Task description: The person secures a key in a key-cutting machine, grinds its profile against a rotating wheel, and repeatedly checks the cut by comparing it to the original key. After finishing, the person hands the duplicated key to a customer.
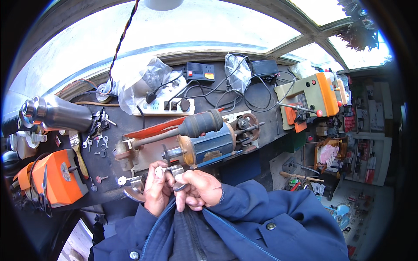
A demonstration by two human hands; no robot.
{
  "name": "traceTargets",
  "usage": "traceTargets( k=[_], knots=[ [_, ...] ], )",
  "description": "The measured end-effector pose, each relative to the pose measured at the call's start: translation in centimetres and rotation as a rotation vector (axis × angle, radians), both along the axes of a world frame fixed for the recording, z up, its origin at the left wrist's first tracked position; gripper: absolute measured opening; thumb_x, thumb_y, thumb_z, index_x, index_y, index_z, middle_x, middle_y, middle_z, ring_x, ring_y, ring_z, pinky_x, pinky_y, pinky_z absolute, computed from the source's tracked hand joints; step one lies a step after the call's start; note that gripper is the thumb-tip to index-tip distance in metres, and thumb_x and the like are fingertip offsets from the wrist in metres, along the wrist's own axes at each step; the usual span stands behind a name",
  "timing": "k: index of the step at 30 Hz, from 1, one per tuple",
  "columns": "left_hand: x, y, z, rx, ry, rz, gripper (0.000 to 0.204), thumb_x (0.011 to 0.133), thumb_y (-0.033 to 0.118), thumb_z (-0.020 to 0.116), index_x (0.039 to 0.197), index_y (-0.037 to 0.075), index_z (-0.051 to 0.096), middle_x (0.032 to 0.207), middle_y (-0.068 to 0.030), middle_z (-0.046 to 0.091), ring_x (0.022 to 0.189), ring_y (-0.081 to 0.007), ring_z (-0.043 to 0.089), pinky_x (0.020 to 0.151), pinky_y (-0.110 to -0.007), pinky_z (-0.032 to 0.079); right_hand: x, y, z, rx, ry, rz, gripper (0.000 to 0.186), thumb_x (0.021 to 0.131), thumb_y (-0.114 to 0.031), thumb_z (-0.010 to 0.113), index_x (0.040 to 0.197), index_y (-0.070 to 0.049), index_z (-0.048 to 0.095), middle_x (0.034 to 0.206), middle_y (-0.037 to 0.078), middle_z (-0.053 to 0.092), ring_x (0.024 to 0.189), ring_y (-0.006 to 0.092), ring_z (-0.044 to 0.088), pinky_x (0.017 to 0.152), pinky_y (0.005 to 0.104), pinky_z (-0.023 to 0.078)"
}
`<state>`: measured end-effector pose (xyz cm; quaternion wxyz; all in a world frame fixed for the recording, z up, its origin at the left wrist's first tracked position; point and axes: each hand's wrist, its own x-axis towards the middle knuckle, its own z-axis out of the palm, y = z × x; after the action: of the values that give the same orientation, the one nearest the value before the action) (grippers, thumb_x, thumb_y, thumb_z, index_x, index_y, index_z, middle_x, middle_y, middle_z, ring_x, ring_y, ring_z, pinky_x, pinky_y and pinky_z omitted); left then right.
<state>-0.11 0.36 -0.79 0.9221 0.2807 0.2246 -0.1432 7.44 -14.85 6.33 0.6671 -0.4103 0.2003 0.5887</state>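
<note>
In front of my body stands a key cutting machine with a blue motor and a toothed cutting wheel. My left hand is closed, thumb and fingers pinching a silvery key at the right clamp. My right hand is closed around the knob below that same clamp, its fingers partly hiding it. Farther left, another key sticks out of the left clamp. How deep the pinched key sits in the clamp's jaws cannot be made out.
Loose keys and a brush lie at left, near a steel flask and an orange machine. Behind are a power strip and tangled cables. An orange-and-beige machine stands right.
</note>
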Motion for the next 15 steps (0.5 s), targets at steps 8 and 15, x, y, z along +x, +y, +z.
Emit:
traceTargets(
  k=[8, 15],
  knots=[
    [0.03, -0.07, 0.13, 0.019, 0.003, -0.007, 0.027, 0.109, 0.032, 0.048, 0.127, 0.013, 0.045, 0.082, -0.0028, 0.053, 0.072, -0.0099, 0.051, 0.067, -0.025, 0.043, 0.12, -0.07, 0.28, -0.002, 0.008, 0.001, 0.038, 0.1, -0.034, 0.044, 0.094, 0.001, 0.058, 0.075, 0.023, 0.069, 0.042, 0.0096, 0.037, 0.04, 0.025, 0.036],
    [-0.04, -0.25, -0.02, 0.027, 0.003, 0.011, 0.028, 0.108, 0.033, 0.048, 0.126, 0.012, 0.046, 0.081, -0.0027, 0.052, 0.072, -0.0095, 0.049, 0.068, -0.025, 0.042, 0.14, 0.02, 0.46, -0.017, 0.013, 0.005, 0.037, 0.1, -0.034, 0.045, 0.096, 0.0, 0.057, 0.075, 0.023, 0.069, 0.044, 0.0089, 0.038, 0.04, 0.0243, 0.036]
  ],
)
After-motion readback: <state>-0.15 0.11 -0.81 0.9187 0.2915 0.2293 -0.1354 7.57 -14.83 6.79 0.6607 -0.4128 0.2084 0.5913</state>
